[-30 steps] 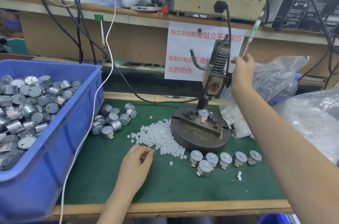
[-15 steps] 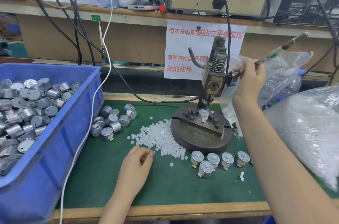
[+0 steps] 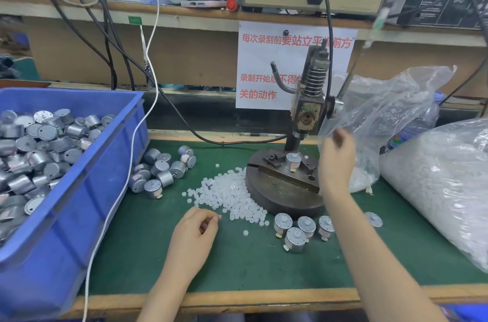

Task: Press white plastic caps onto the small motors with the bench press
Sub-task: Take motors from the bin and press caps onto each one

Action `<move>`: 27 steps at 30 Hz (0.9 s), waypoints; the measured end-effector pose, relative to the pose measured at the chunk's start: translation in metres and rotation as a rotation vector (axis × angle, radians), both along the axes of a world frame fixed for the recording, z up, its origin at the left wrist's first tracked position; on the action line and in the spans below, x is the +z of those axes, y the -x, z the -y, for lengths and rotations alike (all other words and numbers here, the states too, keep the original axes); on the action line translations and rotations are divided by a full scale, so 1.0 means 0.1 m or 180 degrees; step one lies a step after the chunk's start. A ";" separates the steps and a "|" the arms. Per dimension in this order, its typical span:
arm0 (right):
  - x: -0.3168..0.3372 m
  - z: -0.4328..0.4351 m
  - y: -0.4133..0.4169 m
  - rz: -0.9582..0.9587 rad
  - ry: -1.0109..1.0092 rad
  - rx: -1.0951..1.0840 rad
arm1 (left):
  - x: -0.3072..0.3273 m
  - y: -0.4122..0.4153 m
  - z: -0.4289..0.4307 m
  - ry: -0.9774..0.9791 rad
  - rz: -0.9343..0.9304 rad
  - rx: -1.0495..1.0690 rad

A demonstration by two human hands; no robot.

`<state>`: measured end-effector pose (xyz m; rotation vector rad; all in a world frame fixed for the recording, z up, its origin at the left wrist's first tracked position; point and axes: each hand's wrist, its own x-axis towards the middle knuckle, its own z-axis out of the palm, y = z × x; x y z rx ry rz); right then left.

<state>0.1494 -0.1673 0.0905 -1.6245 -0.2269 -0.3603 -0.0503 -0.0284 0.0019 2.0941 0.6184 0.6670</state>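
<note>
right hand (image 3: 336, 160) mid-air beside bench press (image 3: 307, 110), left hand (image 3: 195, 234) on mat (image 3: 237, 269)

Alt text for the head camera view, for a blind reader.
A right hand hovers beside a small motor seated in a bench press; the left hand rests by piled white caps on a green mat, beside a blue bin of loose motors.

A motor (image 3: 293, 160) is seated in the fixture of the bench press (image 3: 307, 113); the right hand (image 3: 336, 163), blurred, is held just beside it; the left hand (image 3: 195, 237) is rested on the green mat (image 3: 137, 242), fingers curled, at the edge of the white caps (image 3: 227, 195).
</note>
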 end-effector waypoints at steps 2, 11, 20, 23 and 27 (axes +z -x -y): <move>-0.28 -0.01 0.03 -0.0230 0.0866 0.0241 | 0.01 0.00 0.00 -0.0004 -0.0006 -0.0023; -0.35 -0.04 -0.08 0.0552 0.2385 0.0621 | -0.01 0.01 0.01 -0.0100 -0.0003 -0.0063; -0.41 0.26 0.15 0.0586 0.2123 0.0557 | -0.04 0.00 0.08 -0.1133 -0.0239 -0.0164; -0.46 0.47 0.34 0.0482 0.1916 0.0470 | -0.03 0.00 0.14 -0.1727 -0.0373 -0.0488; -0.54 0.78 0.67 0.0290 0.1682 0.0674 | -0.05 0.02 0.15 -0.1962 -0.0361 -0.0730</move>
